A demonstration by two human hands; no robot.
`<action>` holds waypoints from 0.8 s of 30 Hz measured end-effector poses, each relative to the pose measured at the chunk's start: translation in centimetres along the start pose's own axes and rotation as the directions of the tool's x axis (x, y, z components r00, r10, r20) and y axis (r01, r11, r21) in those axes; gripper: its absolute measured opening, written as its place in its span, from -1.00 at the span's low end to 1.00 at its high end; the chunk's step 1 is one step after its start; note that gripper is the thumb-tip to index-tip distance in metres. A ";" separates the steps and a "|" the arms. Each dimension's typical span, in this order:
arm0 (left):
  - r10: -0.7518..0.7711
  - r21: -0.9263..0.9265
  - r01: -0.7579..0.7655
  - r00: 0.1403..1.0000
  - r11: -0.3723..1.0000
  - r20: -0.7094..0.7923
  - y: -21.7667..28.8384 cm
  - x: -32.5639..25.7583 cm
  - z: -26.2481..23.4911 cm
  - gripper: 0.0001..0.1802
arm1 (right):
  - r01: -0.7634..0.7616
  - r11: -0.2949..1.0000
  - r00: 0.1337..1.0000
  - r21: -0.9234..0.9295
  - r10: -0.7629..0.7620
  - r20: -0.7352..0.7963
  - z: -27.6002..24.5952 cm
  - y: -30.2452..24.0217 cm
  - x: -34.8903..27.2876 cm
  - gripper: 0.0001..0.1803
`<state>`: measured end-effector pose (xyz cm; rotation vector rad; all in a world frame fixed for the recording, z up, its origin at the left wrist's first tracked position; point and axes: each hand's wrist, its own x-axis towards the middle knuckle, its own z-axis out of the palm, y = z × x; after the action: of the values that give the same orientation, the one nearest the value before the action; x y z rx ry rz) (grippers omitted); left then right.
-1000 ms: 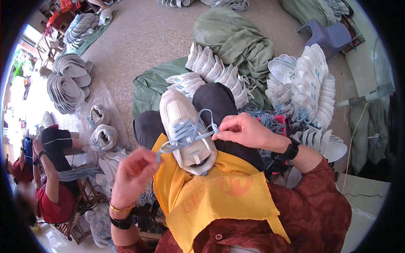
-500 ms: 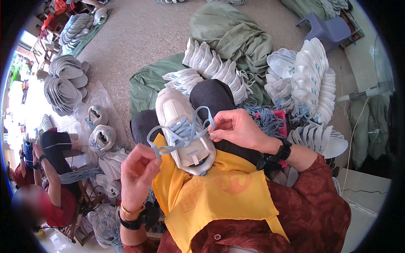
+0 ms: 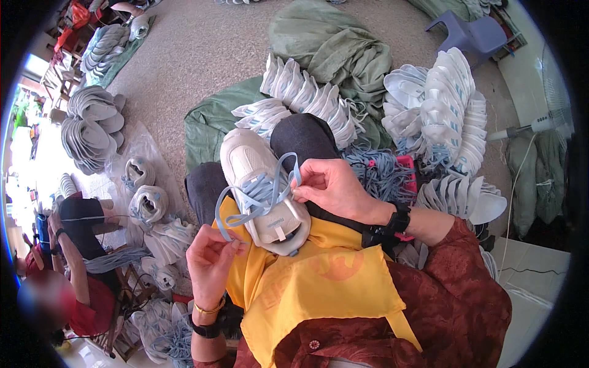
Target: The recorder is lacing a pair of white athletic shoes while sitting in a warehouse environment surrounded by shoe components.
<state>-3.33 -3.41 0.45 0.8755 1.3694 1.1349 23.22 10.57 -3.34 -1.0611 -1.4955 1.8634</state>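
Note:
A white sneaker (image 3: 241,156) rests on my lap, toe pointing away from me and heel opening toward me. Its light blue shoelace (image 3: 257,190) is threaded through the eyelets, and the two loose ends curve out to the sides. At the shoe's left, near the heel, my left hand (image 3: 211,260) pinches one lace end between thumb and fingers. My right hand (image 3: 336,190), level with the laced part, pinches the other strand, which arches above the shoe. Under the heel lies a yellow apron (image 3: 319,276) that covers my lap.
Stacked white shoe uppers (image 3: 451,113) stand ahead and right, beside a pink basket (image 3: 407,175) of blue laces (image 3: 374,172). Green cloth sacks (image 3: 331,43) lie ahead. Grey soles (image 3: 92,129) are piled left. Another person (image 3: 92,300) sits at the lower left. A purple stool (image 3: 469,37) stands far right.
My left hand has drawn its lace end slightly down toward me, and the loop there looks longer and narrower. My right hand has shifted a little left, still pinching its strand.

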 end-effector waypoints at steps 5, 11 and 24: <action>0.018 0.014 -0.017 0.997 1.000 -0.070 -1.1 0.2 0.5 -0.86 | 0.059 0.992 0.998 -0.108 -0.063 -0.029 0.4 -0.9 -0.3 -0.94; 0.038 0.021 -0.037 0.995 0.999 -0.097 -1.0 0.3 0.9 -0.85 | 0.262 0.866 0.957 -0.425 -0.289 0.002 0.9 -0.8 -0.9 -0.91; 0.145 0.011 -0.145 0.979 0.989 -0.143 -1.9 1.3 2.0 -0.85 | 0.102 0.954 0.991 -0.282 -0.122 -0.052 0.5 -0.7 -0.1 -0.80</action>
<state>-1.28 -2.42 -1.62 0.9209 1.4406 1.3311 22.83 10.38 -2.64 -1.1271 -1.7759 1.5534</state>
